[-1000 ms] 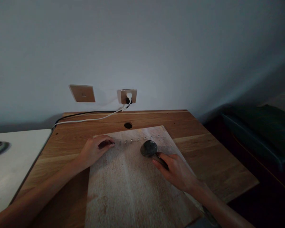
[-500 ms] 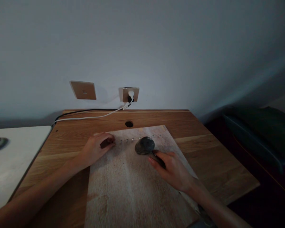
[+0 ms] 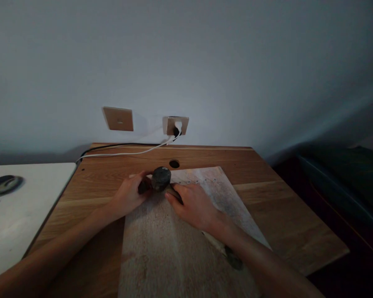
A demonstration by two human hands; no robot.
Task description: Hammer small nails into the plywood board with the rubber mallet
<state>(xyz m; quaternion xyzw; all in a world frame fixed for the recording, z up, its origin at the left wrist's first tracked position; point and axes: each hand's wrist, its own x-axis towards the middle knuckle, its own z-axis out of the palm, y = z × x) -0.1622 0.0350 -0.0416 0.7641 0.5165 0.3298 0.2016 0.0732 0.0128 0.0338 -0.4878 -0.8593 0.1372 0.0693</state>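
A mallet (image 3: pixel 161 179) with a round, dark head is gripped by my right hand (image 3: pixel 195 206), and its pale handle runs back under the forearm to a dark end. The head is over the upper left part of a worn wooden board (image 3: pixel 161 256), right beside the fingertips of my left hand (image 3: pixel 132 192). My left fingers are pinched close to the board's surface; what they hold, if anything, is hidden. Small nails (image 3: pixel 197 182) stand in a row along the board's far edge, partly covered by the mallet and my right hand.
The board lies on a wooden table (image 3: pixel 298 223) with a round cable hole (image 3: pixel 174 164). Cables (image 3: pixel 127 154) run from a wall socket (image 3: pixel 178 126). On the left, a white surface (image 3: pixel 25 223) carries a dark oval object (image 3: pixel 4 185). Dark green cushion-like shapes (image 3: pixel 345 178) are at right.
My right hand has swung the mallet left, from above the middle of the nail row to beside my left fingertips. My left hand stays at the board's upper left. The view has shifted slightly.
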